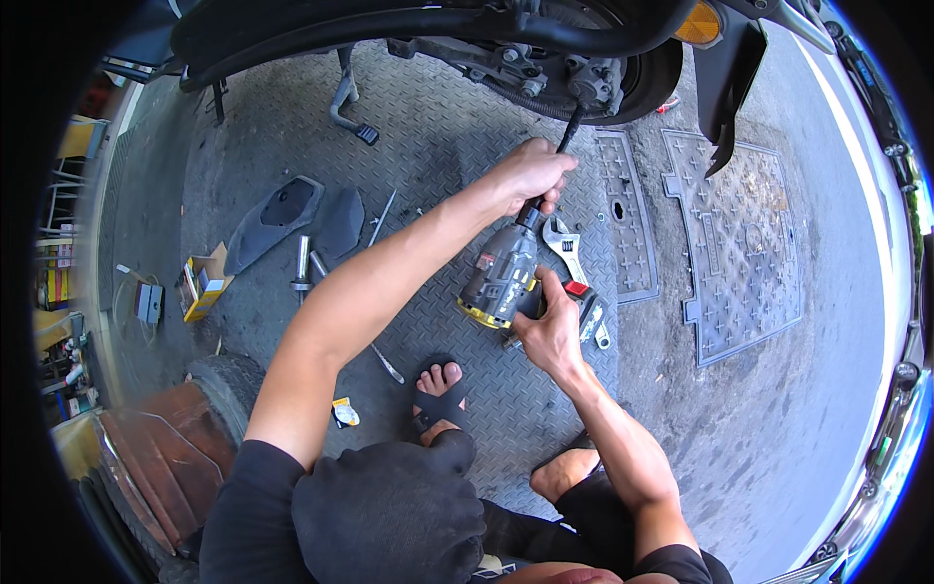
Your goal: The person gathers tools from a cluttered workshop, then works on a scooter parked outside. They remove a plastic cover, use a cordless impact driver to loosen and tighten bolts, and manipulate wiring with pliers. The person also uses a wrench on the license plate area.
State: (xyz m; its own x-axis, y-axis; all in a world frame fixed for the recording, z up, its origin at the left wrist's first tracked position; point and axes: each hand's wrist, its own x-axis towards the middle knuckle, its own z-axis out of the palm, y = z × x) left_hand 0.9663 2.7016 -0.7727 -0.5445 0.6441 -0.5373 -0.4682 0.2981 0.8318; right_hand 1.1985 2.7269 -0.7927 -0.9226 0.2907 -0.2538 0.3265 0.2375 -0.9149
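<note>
A grey and black cordless impact wrench [494, 282] with a yellow rim is held level over the metal floor plate. My right hand [553, 326] is wrapped round its handle. My left hand [537, 177] closes round the black extension bar [572, 127] at the tool's front. The bar's far end meets the hub parts [593, 86] beside the wheel [654, 68] of a motorbike or scooter; the exact contact point is too small to tell. Beneath the tool lies an adjustable wrench [562, 243], partly covered by it.
Grey plastic covers [282, 219], a metal socket or tube [303, 263], long thin tools [382, 216] and a yellow box [202, 284] lie on the left. A pedal [365, 133] hangs under the vehicle. A rusty brown drum-like object [165, 457] stands at lower left; manhole covers [739, 243] lie right.
</note>
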